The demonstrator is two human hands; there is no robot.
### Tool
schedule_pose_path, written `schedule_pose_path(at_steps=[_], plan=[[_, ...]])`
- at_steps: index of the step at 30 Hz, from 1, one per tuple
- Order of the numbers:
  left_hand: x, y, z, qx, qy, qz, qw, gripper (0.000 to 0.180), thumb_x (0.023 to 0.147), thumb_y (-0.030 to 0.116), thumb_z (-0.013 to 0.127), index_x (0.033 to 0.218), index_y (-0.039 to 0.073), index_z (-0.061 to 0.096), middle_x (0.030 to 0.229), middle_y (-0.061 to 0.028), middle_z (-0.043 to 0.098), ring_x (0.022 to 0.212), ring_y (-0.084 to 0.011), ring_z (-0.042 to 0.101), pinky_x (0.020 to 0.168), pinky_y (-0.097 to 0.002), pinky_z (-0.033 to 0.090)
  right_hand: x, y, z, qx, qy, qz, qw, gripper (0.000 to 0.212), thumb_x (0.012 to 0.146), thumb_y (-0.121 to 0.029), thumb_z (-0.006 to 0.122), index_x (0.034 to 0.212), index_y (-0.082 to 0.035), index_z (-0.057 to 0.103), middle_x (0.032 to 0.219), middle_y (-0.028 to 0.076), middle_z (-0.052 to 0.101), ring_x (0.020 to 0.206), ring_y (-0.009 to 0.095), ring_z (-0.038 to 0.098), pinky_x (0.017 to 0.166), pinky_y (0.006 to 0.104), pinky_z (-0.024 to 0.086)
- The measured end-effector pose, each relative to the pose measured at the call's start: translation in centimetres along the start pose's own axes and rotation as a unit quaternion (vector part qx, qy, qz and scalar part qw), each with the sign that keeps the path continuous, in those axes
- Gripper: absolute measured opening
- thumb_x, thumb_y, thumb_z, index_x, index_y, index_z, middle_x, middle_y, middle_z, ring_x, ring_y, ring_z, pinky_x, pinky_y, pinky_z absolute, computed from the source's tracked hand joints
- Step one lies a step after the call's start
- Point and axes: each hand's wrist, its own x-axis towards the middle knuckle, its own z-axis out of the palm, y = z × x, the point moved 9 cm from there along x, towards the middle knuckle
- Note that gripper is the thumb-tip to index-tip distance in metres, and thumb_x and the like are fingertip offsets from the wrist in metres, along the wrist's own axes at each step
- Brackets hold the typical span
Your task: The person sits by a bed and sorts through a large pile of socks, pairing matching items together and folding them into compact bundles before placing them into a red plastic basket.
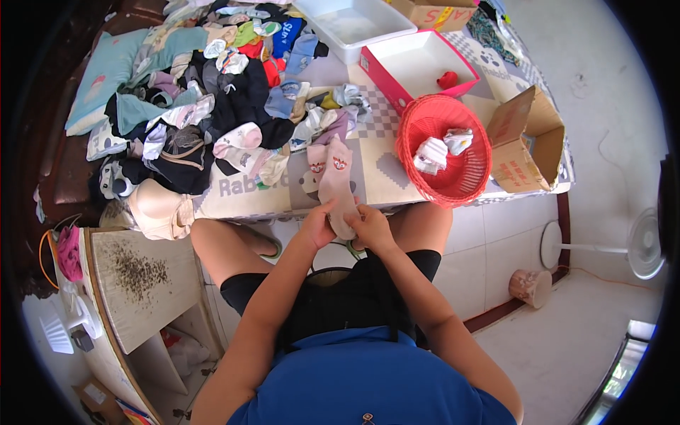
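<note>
A pale pink sock point(336, 185) with a small red-and-white motif hangs between my hands, its upper part reaching over the bed's edge. My left hand point(320, 224) grips its lower end from the left. On the right, my right hand point(370, 228) pinches the same end between thumb and fingers. Beside its upper part lies a second pink sock point(316, 159) with a like motif. A large heap of clothes and socks point(234, 95) spreads over the left of the bed. To the right, a red woven basket point(418, 180) holds some rolled white socks point(431, 155).
Behind the basket stand a pink-rimmed box point(386, 81) with a red item point(448, 79) in it and a white plastic tub point(347, 44). An open cardboard box point(511, 145) sits at the right edge. A beige bra point(157, 209) overhangs the bed near a wooden cabinet point(134, 283). A fan point(644, 243) stands right.
</note>
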Motion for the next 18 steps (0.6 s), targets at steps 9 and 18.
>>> schedule_pose_path(at_steps=[9,18], plan=[[0.2,-0.4,-2.0,0.029,0.030,-0.032,0.999,0.040,0.094,0.022,0.049,0.127,0.000,0.044,0.118,-0.0108,0.057,0.107,-0.0254,0.056,0.092,-0.0405,0.046,-0.6,0.1,-2.3,0.112,0.011,-0.094,0.989,0.044,0.075,-0.001,0.060,0.118,-0.010,0.055,0.092,0.012,0.058,0.073,0.027,0.061,0.067,0.0319,0.050],[-0.5,-1.1,-0.6,-0.033,0.019,-0.076,0.996,0.040,0.092,0.023,0.051,0.125,0.001,0.046,0.115,-0.0119,0.058,0.102,-0.0227,0.059,0.089,-0.0375,0.047,-4.2,-7.3,-2.6,-0.177,0.065,-0.393,0.900,0.029,0.059,0.004,0.064,0.085,-0.009,0.067,0.109,0.005,0.055,0.086,0.025,0.057,0.070,0.0328,0.051]])
